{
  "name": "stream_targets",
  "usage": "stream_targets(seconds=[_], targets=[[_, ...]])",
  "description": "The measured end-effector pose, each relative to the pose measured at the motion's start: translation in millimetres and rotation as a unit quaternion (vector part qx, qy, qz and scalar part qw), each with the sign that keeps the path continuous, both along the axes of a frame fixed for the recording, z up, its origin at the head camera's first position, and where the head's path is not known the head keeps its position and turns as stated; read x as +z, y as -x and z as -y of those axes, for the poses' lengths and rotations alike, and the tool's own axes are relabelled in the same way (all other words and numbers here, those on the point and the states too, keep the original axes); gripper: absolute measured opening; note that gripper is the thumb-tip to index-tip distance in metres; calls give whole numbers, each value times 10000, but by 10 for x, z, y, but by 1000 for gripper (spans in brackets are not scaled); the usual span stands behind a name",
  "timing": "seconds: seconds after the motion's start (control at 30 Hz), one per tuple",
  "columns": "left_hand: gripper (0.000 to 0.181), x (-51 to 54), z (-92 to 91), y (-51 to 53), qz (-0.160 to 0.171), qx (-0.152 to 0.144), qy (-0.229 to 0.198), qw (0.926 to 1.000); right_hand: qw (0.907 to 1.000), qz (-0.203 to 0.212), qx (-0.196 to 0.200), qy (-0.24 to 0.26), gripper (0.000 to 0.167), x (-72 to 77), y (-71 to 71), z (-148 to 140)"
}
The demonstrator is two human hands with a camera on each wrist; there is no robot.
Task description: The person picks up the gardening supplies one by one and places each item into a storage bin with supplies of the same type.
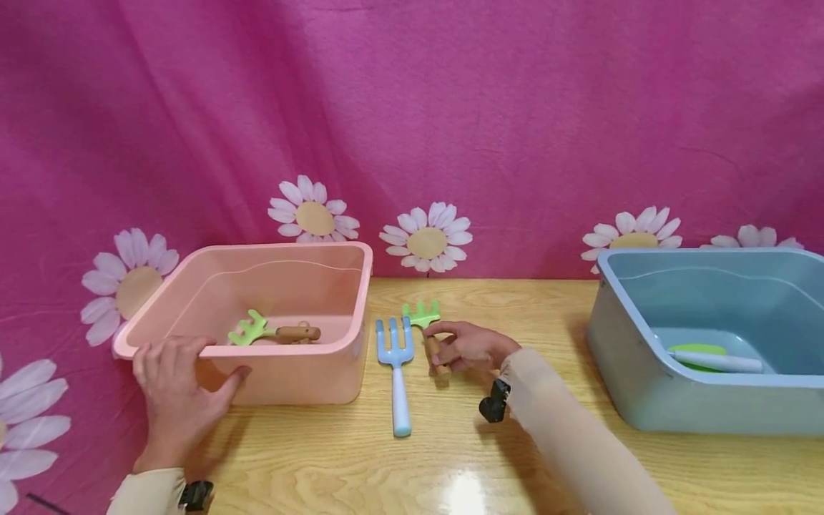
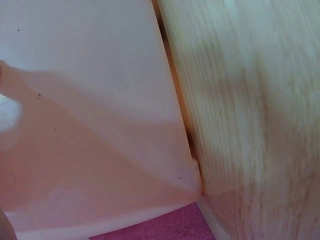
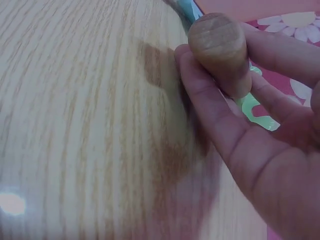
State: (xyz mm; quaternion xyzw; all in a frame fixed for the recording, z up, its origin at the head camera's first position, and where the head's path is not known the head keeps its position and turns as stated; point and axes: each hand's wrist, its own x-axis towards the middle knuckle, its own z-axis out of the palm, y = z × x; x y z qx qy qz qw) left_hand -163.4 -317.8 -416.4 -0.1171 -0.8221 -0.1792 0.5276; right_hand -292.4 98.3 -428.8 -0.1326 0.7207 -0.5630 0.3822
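My left hand (image 1: 180, 393) grips the front rim of a pink plastic tub (image 1: 296, 379), fingers over the edge and thumb against the outer wall. The left wrist view is filled mostly by the tub's wall (image 2: 100, 100). My right hand (image 1: 476, 345) holds a small green hand rake (image 1: 421, 315) by its wooden handle (image 3: 217, 42), whose rounded end faces the right wrist camera. Just left of that rake, a light blue hand fork (image 1: 398, 372) lies on the table. Inside the pink tub lies another green rake (image 1: 299, 334) with a wooden handle, partly covering a second wooden piece.
On the right stands a blue-grey tub (image 1: 708, 408) holding a tool with a pale handle (image 1: 721, 361) and something green beneath or attached. Both tubs stand on a wooden table (image 1: 335, 458). Behind it hangs a magenta cloth (image 1: 483, 129) printed with daisies.
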Motion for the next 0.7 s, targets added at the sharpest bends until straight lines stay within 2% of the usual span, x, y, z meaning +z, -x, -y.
stream_targets(seconds=[0.3, 0.7], targets=[[75, 6, 13, -33, 75, 16, -18, 10000, 9999, 11, 28, 117, 63, -13, 0, 5], [75, 8, -2, -9, 49, 26, 21, 10000, 10000, -24, 20, 81, 60, -38, 10, -24]])
